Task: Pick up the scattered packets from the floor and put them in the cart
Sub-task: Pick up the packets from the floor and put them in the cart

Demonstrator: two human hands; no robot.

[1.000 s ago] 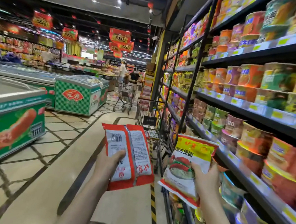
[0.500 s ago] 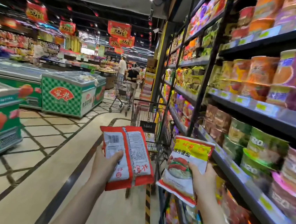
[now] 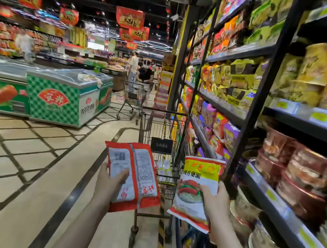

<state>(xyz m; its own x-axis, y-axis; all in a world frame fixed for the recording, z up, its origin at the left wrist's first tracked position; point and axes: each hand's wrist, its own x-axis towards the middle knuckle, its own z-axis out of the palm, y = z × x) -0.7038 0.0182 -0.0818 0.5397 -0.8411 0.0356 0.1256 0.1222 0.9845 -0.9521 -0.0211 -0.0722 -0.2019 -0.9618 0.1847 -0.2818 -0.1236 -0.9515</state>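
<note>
Here two packets (image 3: 133, 173) (image 3: 197, 190), one cart (image 3: 163, 128).

Both forearms reached forward from the bottom of the view, bare and raised in front of the body. The left hand (image 3: 109, 185) was turned upward, its thumb lying across the front of a red packet (image 3: 135, 173) and the fingers hidden behind it. The right hand (image 3: 216, 200) gripped a yellow packet (image 3: 196, 186) at its right edge, thumb on the front. The two hands were apart, at nearly the same height.
</note>
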